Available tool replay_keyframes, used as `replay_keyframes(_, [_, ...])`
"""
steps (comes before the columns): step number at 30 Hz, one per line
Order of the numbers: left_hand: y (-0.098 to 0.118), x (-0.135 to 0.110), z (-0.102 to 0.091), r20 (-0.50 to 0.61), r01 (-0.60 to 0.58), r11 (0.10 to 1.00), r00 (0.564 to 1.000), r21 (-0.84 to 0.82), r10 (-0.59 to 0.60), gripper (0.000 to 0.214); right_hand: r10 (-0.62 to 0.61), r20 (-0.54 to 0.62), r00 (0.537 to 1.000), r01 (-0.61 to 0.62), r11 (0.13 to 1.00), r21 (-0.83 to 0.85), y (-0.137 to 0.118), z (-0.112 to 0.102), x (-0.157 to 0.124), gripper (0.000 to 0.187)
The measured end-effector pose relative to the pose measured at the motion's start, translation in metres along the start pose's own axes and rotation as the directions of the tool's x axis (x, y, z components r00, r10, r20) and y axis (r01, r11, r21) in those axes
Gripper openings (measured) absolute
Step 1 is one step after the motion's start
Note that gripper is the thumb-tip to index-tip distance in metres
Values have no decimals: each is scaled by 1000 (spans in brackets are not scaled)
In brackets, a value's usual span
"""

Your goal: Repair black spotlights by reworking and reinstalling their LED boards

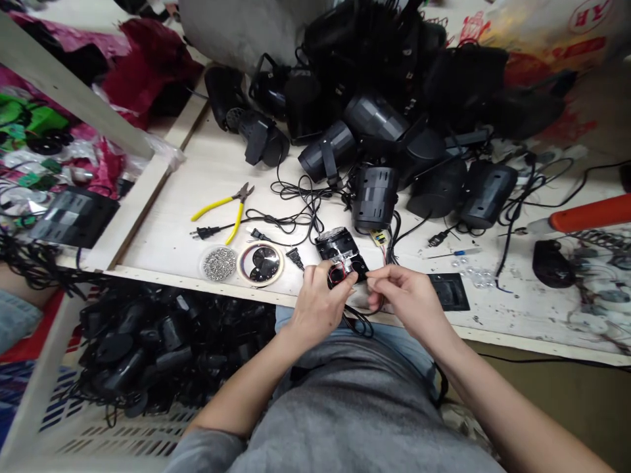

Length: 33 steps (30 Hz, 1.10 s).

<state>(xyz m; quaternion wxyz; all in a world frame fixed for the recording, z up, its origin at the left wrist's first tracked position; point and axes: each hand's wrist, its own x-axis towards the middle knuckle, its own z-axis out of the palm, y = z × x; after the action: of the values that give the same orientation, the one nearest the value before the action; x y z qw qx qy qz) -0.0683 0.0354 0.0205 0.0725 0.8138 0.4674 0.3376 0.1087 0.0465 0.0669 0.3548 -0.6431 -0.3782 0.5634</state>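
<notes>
My left hand (pixel 320 292) is closed on the near end of a small black device (pixel 340 246) with a shiny clear part and thin red and black wires, at the table's front edge. Beside it, my right hand (pixel 407 289) pinches its thumb and forefinger together at the device's right corner; whatever lies between the fingertips is too small to make out. A little green-yellow circuit board (pixel 379 238) with wires sits just beyond. Dark cables (pixel 359 323) hang below the hands over the edge.
Yellow-handled pliers (pixel 231 205), a dish of screws (pixel 219 263) and a roll of tape (pixel 260 264) lie to the left. Black lamp housings (pixel 375 196) are piled behind. On the right are a black plate (pixel 449 292) and an orange-handled tool (pixel 591 213). A crate (pixel 118 440) of black parts stands below left.
</notes>
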Motion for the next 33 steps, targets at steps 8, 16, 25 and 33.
replay_keyframes(8, [-3, -2, 2, 19, -9, 999, 1000, -35, 10, 29, -202, -50, 978, 191, 967, -168, 10, 2, -4, 25])
replay_keyframes(16, [-5, 0, 0, 29, 23, 994, 999, -102, -20, 27, -742, 249, 622, 630, 285, -723, 30, 0, -9, 19])
replay_keyframes(25, [-12, 4, -6, 64, 35, 987, 998, -156, -26, 24, -693, 132, 708, 612, 510, -605, 34, 3, -17, 19])
replay_keyframes(33, [-23, 6, -10, 77, 19, 980, 997, -196, -4, 25, -240, -30, 970, 240, 971, 15, 34, 4, 9, 49])
